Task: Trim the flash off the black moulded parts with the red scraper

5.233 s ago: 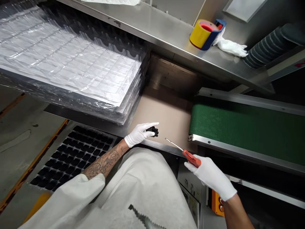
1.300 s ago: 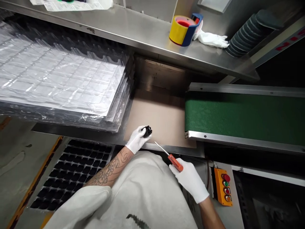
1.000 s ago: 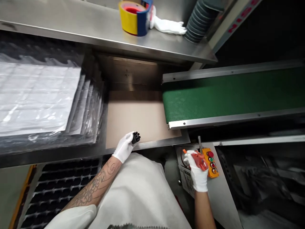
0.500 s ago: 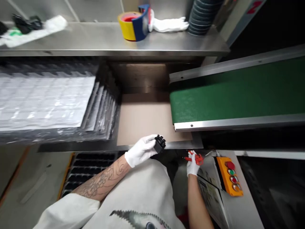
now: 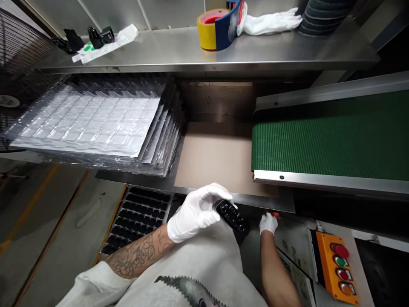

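Observation:
A small black part with a row of round knobs on its face [image 5: 230,215] is pinched between the thumb and fingers of my left hand [image 5: 200,211], which wears a white glove. It is held in front of my apron, just below the front edge of the cardboard-covered table [image 5: 217,157]. Lower right, my gloved right hand [image 5: 268,223] is closed around a red tool [image 5: 275,215]; only a little of the tool shows past the fingers.
Stacked plastic trays [image 5: 86,119] lie on the left, a green conveyor [image 5: 329,140] on the right. A steel shelf [image 5: 166,49] holds tape [image 5: 207,36] and a glove [image 5: 271,22]. An orange button box [image 5: 337,268] stands lower right; a black compartment tray [image 5: 137,217] is lower left.
The view has swung left. The black part is turned, showing its long knobbed face, and my left hand has moved closer to the camera. The red tool is now mostly hidden by my right hand.

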The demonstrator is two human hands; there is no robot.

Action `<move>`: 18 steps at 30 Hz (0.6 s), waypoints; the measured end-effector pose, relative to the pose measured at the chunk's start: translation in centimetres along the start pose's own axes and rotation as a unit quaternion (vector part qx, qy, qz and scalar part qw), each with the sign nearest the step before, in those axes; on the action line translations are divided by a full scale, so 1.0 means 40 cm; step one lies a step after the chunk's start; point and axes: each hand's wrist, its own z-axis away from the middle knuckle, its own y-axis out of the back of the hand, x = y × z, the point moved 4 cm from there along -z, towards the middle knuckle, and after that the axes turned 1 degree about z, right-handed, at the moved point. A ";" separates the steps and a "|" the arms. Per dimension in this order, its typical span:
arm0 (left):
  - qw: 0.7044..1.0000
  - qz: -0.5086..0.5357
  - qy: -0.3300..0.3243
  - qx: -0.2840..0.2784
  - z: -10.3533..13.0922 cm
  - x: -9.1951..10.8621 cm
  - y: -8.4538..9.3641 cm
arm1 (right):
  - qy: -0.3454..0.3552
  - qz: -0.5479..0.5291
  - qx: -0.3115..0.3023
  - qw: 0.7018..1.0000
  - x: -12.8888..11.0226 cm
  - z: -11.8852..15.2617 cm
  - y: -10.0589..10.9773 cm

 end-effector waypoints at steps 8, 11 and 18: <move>0.997 0.035 -0.051 -0.037 -0.025 0.047 -0.018 | -0.058 -0.134 0.024 0.989 -0.076 0.118 0.038; 0.995 0.074 -0.049 -0.051 -0.034 0.046 -0.015 | -0.016 -0.170 -0.011 0.985 -0.172 0.227 0.054; 0.983 0.151 -0.022 -0.099 -0.041 0.042 0.001 | 0.216 -0.151 -0.147 0.953 -0.585 0.534 0.053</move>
